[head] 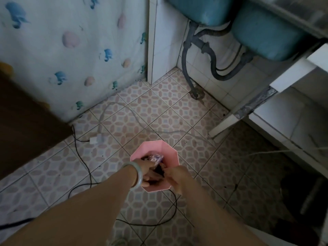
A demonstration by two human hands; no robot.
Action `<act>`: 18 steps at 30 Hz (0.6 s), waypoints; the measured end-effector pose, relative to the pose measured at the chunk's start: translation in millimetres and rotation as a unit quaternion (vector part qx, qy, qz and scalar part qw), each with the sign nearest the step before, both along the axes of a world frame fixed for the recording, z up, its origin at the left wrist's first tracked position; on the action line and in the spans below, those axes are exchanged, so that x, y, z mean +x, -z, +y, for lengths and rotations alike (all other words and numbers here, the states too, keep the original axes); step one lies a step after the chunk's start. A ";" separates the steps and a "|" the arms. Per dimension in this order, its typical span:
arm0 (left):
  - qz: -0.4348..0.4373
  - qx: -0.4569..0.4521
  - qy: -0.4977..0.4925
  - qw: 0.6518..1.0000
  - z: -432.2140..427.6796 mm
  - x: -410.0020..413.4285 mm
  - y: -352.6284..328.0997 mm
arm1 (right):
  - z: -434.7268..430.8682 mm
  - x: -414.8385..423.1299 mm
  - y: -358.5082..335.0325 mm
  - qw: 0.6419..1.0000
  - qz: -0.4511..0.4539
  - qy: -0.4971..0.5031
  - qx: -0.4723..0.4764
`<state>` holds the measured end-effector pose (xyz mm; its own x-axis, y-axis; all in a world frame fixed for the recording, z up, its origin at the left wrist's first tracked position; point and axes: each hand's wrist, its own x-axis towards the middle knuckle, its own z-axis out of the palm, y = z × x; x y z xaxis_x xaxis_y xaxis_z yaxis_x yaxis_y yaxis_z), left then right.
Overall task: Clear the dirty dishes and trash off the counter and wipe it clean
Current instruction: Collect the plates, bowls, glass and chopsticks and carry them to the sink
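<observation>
Pink octagonal plastic bin [154, 148] at 6 o'clock on the tiled floor [159, 107]. Left hand [147, 173] pinches a crinkled clear plastic wrapper [156, 158] over the bin's mouth, I judge so it drops inside. Right hand [174, 176] is curled alongside at 3 o'clock; I cannot tell its grip.

Dim, soft, edges bowed and dark

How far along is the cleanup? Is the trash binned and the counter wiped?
Done: nothing can be confirmed from this view. In hand: trash disposal. Both hands are over the pink bin on the floor, the left hand seemingly holding a clear wrapper, the right hand beside it. Left: the countertop is out of view, so dishes and wiping cannot be judged; no cloth shows.
</observation>
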<state>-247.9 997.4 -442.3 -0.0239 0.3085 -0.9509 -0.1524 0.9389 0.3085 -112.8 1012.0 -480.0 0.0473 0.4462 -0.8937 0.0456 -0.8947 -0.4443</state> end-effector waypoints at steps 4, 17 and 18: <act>0.003 -0.008 -0.025 1.000 1.6 15.8 -25.4 | -0.7 14.3 -34.7 1.000 -0.014 -0.010 0.020; -0.055 0.052 -0.003 0.997 -10.8 58.1 -168.3 | -26.4 54.5 -223.3 0.997 0.023 0.039 0.062; -0.056 0.061 -0.009 0.997 -13.6 62.2 -183.0 | -30.8 58.0 -239.3 0.996 0.025 0.054 0.071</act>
